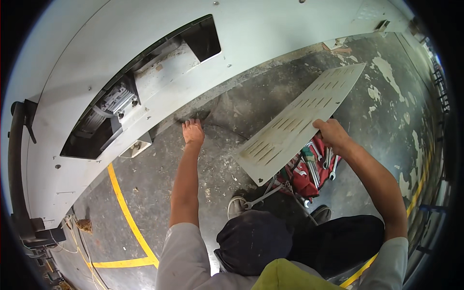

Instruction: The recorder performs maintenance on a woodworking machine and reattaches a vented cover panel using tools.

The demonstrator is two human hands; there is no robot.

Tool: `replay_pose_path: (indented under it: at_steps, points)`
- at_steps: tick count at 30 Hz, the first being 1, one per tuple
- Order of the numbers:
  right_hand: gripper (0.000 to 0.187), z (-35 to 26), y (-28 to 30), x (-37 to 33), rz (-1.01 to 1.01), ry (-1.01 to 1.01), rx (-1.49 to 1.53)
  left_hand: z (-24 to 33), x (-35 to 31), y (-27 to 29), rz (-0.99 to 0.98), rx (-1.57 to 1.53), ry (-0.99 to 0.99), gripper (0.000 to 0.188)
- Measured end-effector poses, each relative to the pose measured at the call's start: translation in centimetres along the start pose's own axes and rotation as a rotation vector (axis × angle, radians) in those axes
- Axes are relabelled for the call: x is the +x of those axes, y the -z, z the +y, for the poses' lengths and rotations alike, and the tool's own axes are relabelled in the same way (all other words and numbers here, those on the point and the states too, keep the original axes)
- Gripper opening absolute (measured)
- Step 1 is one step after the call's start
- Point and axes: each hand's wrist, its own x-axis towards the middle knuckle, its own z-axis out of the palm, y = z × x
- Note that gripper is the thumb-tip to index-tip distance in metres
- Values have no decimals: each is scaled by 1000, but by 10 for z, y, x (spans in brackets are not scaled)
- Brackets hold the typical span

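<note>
My right hand (333, 134) is closed on the edge of a pale, slotted metal panel (290, 121), thumb on the upper face. The panel is tilted, with brownish stains around its slots. Under and beside it lies a red tool pouch (305, 187) with several wrenches (334, 167), partly hidden by the panel. My left hand (193, 131) is low by the bottom edge of a large white machine (251, 34). Its fingers are bent and slightly apart, with no object visible in them; whether they touch the floor or the machine is unclear.
A long opening (166, 63) in the machine's side exposes a finned metal motor (117, 99). A small pale bracket or foot (135, 148) sticks out below. Yellow lines (126, 205) mark the worn grey floor (169, 193). A larger wrench (263, 195) lies by my shoe (236, 207).
</note>
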Motion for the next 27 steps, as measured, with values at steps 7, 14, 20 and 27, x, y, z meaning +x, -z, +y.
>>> replay_pose_path:
  at_steps: [7, 14, 20, 27]
  points:
    - [25, 6, -19, -3, 53, -38, 68, -52, -175, 15, -92, -63, 88, 17]
    - [24, -1, -46, -10, -27, -26, 145, -109, -383, 66, 51, -136, 434, 79]
    - [26, -10, -107, -45, -101, 49, 100, 2, -300, 167, 268, -536, 171, 101]
    - [29, -38, -144, -97, -351, -96, 100, 23, -282, 153, 332, -1049, 67, 17]
